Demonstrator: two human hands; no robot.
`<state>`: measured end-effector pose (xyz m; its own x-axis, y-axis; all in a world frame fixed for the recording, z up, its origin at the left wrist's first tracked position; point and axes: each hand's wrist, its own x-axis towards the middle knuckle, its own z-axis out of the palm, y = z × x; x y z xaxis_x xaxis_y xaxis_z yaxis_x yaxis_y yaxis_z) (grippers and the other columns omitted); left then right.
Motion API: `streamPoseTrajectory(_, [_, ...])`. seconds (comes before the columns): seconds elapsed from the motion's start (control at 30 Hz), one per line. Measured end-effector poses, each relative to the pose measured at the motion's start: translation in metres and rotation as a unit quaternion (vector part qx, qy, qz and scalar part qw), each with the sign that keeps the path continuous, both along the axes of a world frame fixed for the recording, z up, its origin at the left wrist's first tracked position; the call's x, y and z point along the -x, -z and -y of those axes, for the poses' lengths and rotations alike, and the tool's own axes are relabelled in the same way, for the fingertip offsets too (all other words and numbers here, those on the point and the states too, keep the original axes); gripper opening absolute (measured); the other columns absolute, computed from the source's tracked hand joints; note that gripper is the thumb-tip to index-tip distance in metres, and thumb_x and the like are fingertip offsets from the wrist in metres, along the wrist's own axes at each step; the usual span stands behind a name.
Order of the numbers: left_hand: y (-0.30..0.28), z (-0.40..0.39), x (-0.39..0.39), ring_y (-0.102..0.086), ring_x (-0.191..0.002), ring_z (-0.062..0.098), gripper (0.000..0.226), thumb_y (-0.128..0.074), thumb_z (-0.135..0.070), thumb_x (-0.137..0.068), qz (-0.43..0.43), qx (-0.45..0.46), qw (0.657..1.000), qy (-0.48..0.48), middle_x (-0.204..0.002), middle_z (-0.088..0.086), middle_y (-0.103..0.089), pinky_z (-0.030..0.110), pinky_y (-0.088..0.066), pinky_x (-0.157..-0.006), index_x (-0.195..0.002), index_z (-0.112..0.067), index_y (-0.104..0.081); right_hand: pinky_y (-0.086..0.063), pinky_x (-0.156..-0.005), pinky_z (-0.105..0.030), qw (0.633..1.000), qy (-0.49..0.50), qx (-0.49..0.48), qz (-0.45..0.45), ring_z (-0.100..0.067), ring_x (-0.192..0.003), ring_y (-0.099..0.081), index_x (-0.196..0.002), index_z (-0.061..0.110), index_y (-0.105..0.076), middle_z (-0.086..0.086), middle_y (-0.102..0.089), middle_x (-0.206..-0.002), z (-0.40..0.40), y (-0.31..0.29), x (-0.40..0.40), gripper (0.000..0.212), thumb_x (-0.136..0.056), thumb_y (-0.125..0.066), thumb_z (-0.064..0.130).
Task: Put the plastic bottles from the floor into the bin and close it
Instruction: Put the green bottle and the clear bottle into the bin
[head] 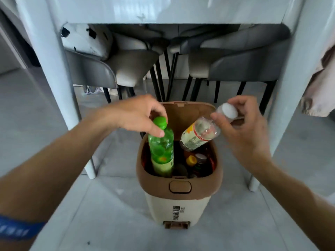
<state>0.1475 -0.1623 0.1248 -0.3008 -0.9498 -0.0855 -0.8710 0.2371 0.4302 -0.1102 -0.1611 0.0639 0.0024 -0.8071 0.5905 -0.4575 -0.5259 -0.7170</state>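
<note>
The left hand (137, 115) pinches the neck of a green bottle (161, 151) just under its green cap, lowering it upright into the ten o'clock side of the bin (178, 180). The right hand (244, 127) grips the neck of a clear bottle (200, 135) with a white cap, tilted over the rim at two o'clock, base pointing down into the opening. Deeper inside, a yellow-capped bottle (191, 159) and other dark ones already lie, so the task looks well along. Neither held bottle is released yet, and the brown lid (186, 113) stands open at twelve o'clock, not yet closed. Both bottles look empty, light and slightly crinkled.
</note>
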Motion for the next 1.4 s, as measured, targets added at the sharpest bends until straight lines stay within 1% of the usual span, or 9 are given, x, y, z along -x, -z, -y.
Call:
streamPoseTrajectory(0.27, [0.082, 0.003, -0.005, -0.063, -0.094, 0.013, 0.032, -0.079, -0.021, -0.077, 0.149, -0.090, 0.983, 0.060, -0.102, -0.008, -0.069, 0.035, -0.055, -0.084, -0.107, -0.026, -0.073, -0.053, -0.067, -0.018, 0.992, -0.044, -0.062, -0.099, -0.002, -0.081, -0.063, -0.107, 0.030, -0.048, 0.011, -0.064, -0.097, 0.013, 0.025, -0.041, 0.037, -0.082, -0.074, 0.038])
streamPoseTrajectory(0.37, [0.116, -0.002, 0.004, -0.064, -0.091, 0.015, 0.021, -0.065, -0.011, -0.082, 0.108, -0.076, 0.989, 0.070, -0.095, -0.007, -0.071, 0.036, -0.055, -0.082, -0.098, -0.023, -0.072, -0.054, -0.072, -0.030, 0.987, -0.065, -0.071, -0.132, -0.006, -0.083, -0.062, -0.103, 0.030, -0.048, 0.009, -0.064, -0.094, 0.018, 0.036, -0.053, 0.036, -0.082, -0.075, 0.038])
streamPoseTrajectory(0.53, [0.098, 0.010, 0.005, -0.065, -0.097, 0.010, 0.051, -0.082, -0.038, -0.074, 0.037, -0.114, 0.992, 0.042, -0.108, -0.011, -0.067, 0.035, -0.057, -0.086, -0.121, -0.028, -0.063, -0.053, -0.073, -0.038, 0.967, -0.078, -0.051, -0.237, -0.016, -0.086, -0.061, -0.102, 0.028, -0.044, 0.007, -0.063, -0.097, 0.030, 0.060, -0.064, 0.039, -0.081, -0.075, 0.037])
streamPoseTrajectory(0.67, [0.083, 0.012, -0.008, -0.069, -0.088, 0.003, 0.029, -0.078, -0.029, -0.081, -0.079, -0.049, 0.996, -0.012, -0.095, -0.013, -0.071, 0.033, -0.059, -0.084, -0.108, -0.024, -0.072, -0.051, -0.066, -0.035, 0.959, -0.085, -0.027, -0.267, -0.014, -0.073, -0.060, -0.105, 0.023, -0.048, 0.010, -0.059, -0.089, 0.039, 0.075, -0.065, 0.039, -0.081, -0.076, 0.036])
streamPoseTrajectory(0.87, [0.102, 0.009, -0.001, -0.066, -0.100, 0.012, 0.041, -0.078, -0.024, -0.080, -0.005, 0.017, 0.999, -0.040, -0.110, -0.005, -0.070, 0.035, -0.055, -0.088, -0.119, -0.025, -0.066, -0.051, -0.075, -0.039, 0.919, -0.207, -0.132, -0.309, -0.021, -0.085, -0.064, -0.116, 0.027, -0.050, -0.003, -0.069, -0.099, 0.044, 0.090, -0.062, 0.033, -0.088, -0.067, 0.030])
streamPoseTrajectory(0.97, [0.113, 0.013, 0.015, -0.058, -0.112, 0.012, 0.058, -0.081, -0.033, -0.076, 0.006, 0.032, 0.999, -0.001, -0.124, -0.008, -0.064, 0.032, -0.048, -0.093, -0.128, -0.029, -0.056, -0.049, -0.087, -0.042, 0.901, -0.171, -0.147, -0.372, -0.022, -0.099, -0.063, -0.118, 0.032, -0.048, 0.000, -0.068, -0.110, 0.052, 0.076, -0.050, 0.042, -0.083, -0.070, 0.043])
streamPoseTrajectory(1.03, [0.120, 0.018, 0.024, -0.059, -0.111, 0.016, 0.053, -0.080, -0.035, -0.076, 0.012, 0.052, 0.998, 0.020, -0.121, -0.006, -0.065, 0.041, -0.049, -0.094, -0.124, -0.031, -0.057, -0.048, -0.088, -0.044, 0.872, -0.131, -0.150, -0.447, -0.024, -0.099, -0.061, -0.115, 0.030, -0.046, -0.001, -0.067, -0.108, 0.048, 0.073, -0.042, 0.051, -0.076, -0.071, 0.052])
streamPoseTrajectory(1.13, [0.127, 0.024, 0.029, -0.061, -0.104, 0.017, 0.035, -0.075, -0.032, -0.081, 0.008, 0.082, 0.997, 0.007, -0.114, -0.007, -0.068, 0.046, -0.050, -0.089, -0.113, -0.035, -0.061, -0.046, -0.079, -0.035, 0.814, -0.157, -0.187, -0.527, -0.027, -0.101, -0.061, -0.112, 0.025, -0.055, -0.004, -0.064, -0.109, 0.034, 0.081, -0.042, 0.037, -0.082, -0.068, 0.041])
streamPoseTrajectory(1.4, [0.114, 0.028, 0.015, -0.066, -0.090, 0.006, 0.024, -0.080, -0.026, -0.080, -0.055, 0.023, 0.997, -0.042, -0.101, -0.011, -0.070, 0.029, -0.054, -0.080, -0.102, -0.026, -0.072, -0.052, -0.066, -0.038, 0.919, -0.165, -0.210, -0.289, -0.013, -0.075, -0.059, -0.074, 0.027, -0.062, 0.005, -0.062, -0.078, 0.036, 0.030, -0.023, 0.029, -0.065, -0.075, 0.052])
